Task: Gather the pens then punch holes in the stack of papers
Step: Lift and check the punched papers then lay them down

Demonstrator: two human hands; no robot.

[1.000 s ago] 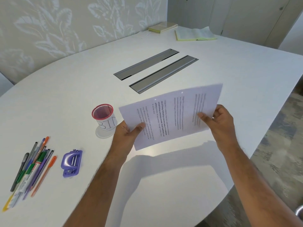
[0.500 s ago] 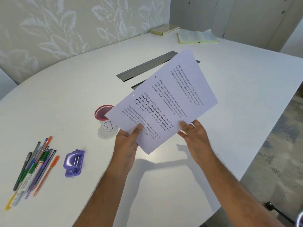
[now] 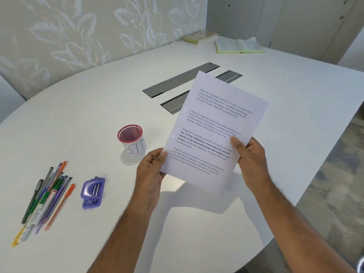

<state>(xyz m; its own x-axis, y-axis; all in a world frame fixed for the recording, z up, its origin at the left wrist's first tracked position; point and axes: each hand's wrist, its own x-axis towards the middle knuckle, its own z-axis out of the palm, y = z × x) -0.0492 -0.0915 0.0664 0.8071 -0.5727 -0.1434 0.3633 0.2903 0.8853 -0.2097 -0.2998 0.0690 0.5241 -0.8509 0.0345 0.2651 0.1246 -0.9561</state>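
I hold a stack of printed papers [image 3: 214, 123] above the table, tilted, in portrait orientation. My left hand [image 3: 150, 172] pinches its lower left edge and my right hand [image 3: 249, 160] grips its lower right edge. Small punched holes show along the left margin of the sheet. Several pens [image 3: 47, 194] lie bunched on the table at the left. A purple hole punch [image 3: 92, 192] sits just right of the pens. A red mesh cup [image 3: 132, 138] labelled BIN stands left of the papers.
The white table [image 3: 78, 115] has two grey cable-slot covers [image 3: 181, 81] in the middle. An open book [image 3: 238, 46] and a closed book [image 3: 199, 36] lie at the far end. The table edge curves along the right, with floor [image 3: 334, 174] beyond.
The papers turned from landscape to portrait in my hands. My right hand shifted from the lower edge to the right edge; the left hand kept its hold.
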